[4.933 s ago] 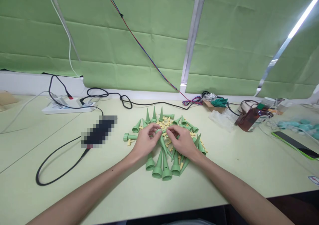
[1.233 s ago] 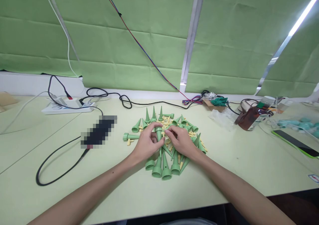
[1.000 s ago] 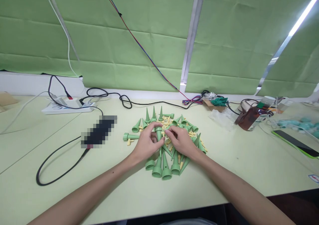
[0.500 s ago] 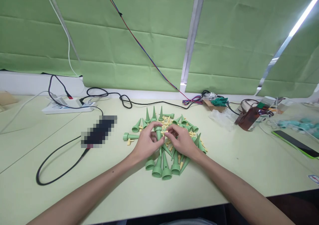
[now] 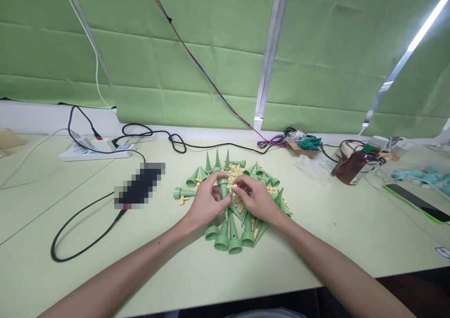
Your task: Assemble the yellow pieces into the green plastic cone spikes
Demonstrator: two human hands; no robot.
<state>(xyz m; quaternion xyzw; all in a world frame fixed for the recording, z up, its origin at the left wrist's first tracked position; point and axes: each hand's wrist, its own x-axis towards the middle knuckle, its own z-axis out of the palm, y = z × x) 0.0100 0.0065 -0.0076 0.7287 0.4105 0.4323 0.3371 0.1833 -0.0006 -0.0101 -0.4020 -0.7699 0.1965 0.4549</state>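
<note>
Green spike (image 5: 224, 193) held mid-desk above the pile, collar up, tip down toward the near edge. Left hand (image 5: 207, 198): grip clamped on the spike, thumb and forefinger round it. Right hand (image 5: 256, 197): grip pinched on a yellow valve (image 5: 231, 187), brought to the spike's right side, just below the collar. Whether the valve's end has entered a hole: cannot tell, too small.

Step in hand looks to be joining valve to spike. Next move likely calls for a steady left grip, valve squared to the side and pressed or turned in; a skewed push could slip off.

Around the hands: loose spikes, three upright at the far side (image 5: 217, 162), several lying at the near side (image 5: 235, 248); loose valves among them, one apart at left (image 5: 182, 200). Farther out on the desk (image 5: 165, 276): power strip (image 5: 95, 154) far left, bottle (image 5: 355, 169) and phone (image 5: 416, 203) right.
</note>
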